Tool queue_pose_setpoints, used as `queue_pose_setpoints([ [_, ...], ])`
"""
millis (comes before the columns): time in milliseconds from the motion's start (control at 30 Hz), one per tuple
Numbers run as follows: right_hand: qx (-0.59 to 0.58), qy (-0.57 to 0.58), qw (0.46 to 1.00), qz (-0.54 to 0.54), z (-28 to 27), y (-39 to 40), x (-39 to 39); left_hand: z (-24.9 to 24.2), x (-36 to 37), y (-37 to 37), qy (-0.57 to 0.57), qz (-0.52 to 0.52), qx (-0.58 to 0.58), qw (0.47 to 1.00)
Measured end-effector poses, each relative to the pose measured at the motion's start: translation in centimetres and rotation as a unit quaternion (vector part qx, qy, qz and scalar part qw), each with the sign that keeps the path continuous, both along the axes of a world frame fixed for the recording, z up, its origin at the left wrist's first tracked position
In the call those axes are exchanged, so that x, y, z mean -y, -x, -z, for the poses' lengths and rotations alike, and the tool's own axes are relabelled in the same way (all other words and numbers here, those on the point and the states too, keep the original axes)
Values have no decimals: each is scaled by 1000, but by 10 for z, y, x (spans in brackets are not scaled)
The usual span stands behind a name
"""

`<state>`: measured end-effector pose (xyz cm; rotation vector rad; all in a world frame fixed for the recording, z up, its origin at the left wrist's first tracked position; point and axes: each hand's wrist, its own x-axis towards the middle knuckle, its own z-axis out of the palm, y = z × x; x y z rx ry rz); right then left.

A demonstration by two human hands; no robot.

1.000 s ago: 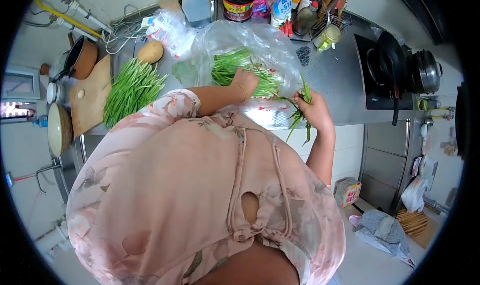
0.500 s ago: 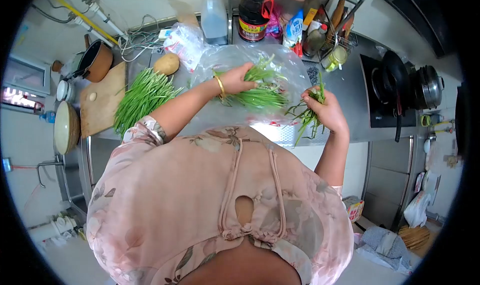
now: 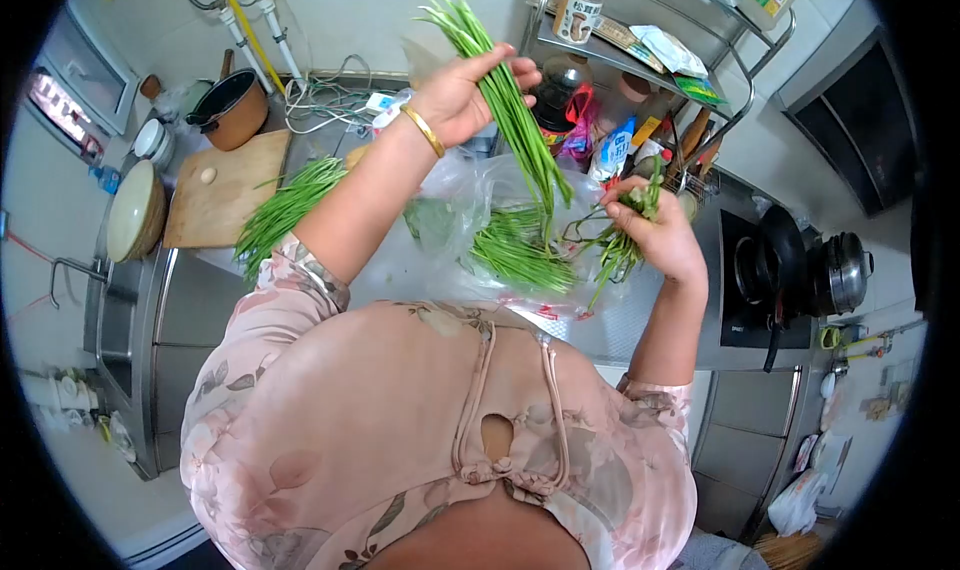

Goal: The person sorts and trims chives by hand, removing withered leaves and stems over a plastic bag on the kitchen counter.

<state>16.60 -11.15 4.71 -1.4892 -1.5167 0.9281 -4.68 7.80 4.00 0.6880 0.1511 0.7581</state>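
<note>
A metal-topped desk (image 3: 375, 260) ran across the kitchen in front of the person. Nearest, the right hand (image 3: 655, 235) pinched a tangle of darker green stems (image 3: 620, 250) between thumb and fingers at the right side of a clear plastic bag (image 3: 465, 185). Between the hands, lower down, a heap of green stalks (image 3: 515, 250) lay on the bag. The left hand (image 3: 455, 95), higher and farther out, was partly spread, a long green bunch (image 3: 520, 120) held between thumb and fingers, its lower ends hanging over that heap.

The sorting looked partway along: another pile of stalks (image 3: 285, 210) lay apart, to the left of the left forearm, while the heap on the bag remained to be dealt with.

Farther left of the left hand were a cutting board (image 3: 225, 205) and a brown pot (image 3: 240, 120). A black wok (image 3: 783, 235) stood right of the right hand; beyond both hands rose a metal shelf (image 3: 625, 55).
</note>
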Motion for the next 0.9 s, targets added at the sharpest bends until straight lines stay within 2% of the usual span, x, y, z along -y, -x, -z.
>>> queue_pose_setpoints([
  [33, -17, -3, 1000, -7, -8, 0, -3, -3, -3, 6, 21, -19, 7, 1000],
  [133, 33, -39, 999, -9, -27, -1, -9, -12, -4, 23, 97, -73, 27, 992],
  [233, 100, -68, 993, 17, -44, 4, -17, -14, 0, 36, 108, -111, 31, 987],
  [300, 163, -89, 983, 7, -49, 7, -28, -13, 2, 42, 104, -102, 46, 988],
  [400, 127, -60, 989, -54, -47, 11, -49, -13, 8, 49, 99, -77, 76, 989],
  [500, 144, -14, 986, -79, -46, 25, -63, -10, 8, 55, 94, -47, 89, 990],
  [633, 83, 13, 989, -119, -36, 45, -82, -11, 9, 56, 74, -25, 92, 993],
  [800, 52, 3, 986, -159, -32, 66, -97, -15, 11, 54, 56, -17, 74, 996],
  [900, 29, -72, 985, -152, -27, 66, -96, -13, 8, 56, 74, -38, 52, 995],
])
